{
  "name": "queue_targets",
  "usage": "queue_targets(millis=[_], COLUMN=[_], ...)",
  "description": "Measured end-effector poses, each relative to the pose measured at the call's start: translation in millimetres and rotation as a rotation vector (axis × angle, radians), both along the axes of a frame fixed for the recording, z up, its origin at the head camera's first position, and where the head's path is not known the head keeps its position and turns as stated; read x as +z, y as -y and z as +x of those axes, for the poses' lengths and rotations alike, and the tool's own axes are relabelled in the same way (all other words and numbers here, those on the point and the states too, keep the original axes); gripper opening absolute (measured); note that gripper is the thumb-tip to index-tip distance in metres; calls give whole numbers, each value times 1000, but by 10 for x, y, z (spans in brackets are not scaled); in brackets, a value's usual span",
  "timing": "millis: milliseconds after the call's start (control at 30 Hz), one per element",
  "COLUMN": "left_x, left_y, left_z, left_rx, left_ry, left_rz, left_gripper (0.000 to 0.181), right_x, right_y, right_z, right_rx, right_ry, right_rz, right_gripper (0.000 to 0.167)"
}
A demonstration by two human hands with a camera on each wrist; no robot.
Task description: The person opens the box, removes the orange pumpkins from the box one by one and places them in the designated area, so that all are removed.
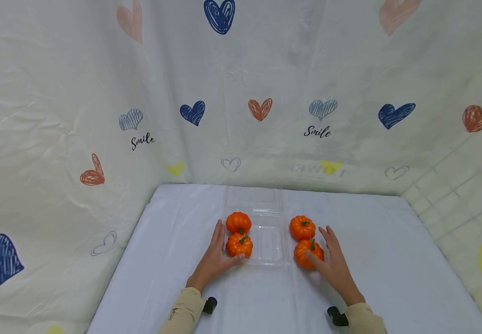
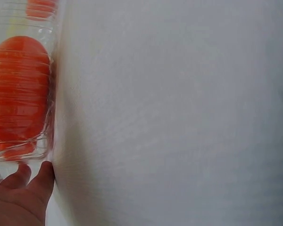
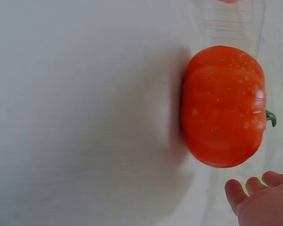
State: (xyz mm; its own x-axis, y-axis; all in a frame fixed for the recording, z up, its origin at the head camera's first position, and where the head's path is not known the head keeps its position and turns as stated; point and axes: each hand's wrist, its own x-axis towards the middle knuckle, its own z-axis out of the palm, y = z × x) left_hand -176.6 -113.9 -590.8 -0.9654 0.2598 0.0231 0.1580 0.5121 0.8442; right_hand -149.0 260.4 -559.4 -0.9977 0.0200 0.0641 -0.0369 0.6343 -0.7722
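A clear plastic clamshell box (image 1: 271, 239) lies unfolded on the white cloth. In its left half sit two small orange pumpkins, one behind (image 1: 238, 221) and one in front (image 1: 238, 247). My left hand (image 1: 213, 264) rests against the box's left side and front corner, fingers extended. Two more pumpkins stand just right of the box, a rear one (image 1: 301, 226) and a front one (image 1: 307, 257). Around the front one's right side my right hand (image 1: 337, 266) is spread, thumb over its near side. The right wrist view shows a gap between those fingers and the pumpkin (image 3: 224, 108).
The box's transparent lid (image 1: 252, 198) lies back towards the far table edge. White cloth (image 1: 370, 232) covers the table. A curtain (image 1: 262, 144) printed with hearts hangs behind and at the sides. Black wrist cameras (image 1: 337, 317) stick out beside the beige sleeves (image 1: 364, 319).
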Motion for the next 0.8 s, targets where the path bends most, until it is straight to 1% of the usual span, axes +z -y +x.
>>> queue_targets(millis=[133, 233, 467, 800], left_x=[-17, -27, -30, 12], left_y=[3, 4, 1, -2], left_z=[3, 8, -4, 9], left_rx=[-4, -3, 4, 4], left_ry=[-3, -11, -24, -14], left_rz=[5, 4, -1, -13], left_gripper=[126, 126, 126, 125], right_x=[78, 138, 291, 397], right_y=[22, 47, 138, 322], right_z=[-46, -79, -148, -246], right_rx=[5, 15, 19, 52], right_ry=[3, 4, 37, 27], right_rz=[18, 3, -108, -115], right_gripper=[91, 90, 87, 83])
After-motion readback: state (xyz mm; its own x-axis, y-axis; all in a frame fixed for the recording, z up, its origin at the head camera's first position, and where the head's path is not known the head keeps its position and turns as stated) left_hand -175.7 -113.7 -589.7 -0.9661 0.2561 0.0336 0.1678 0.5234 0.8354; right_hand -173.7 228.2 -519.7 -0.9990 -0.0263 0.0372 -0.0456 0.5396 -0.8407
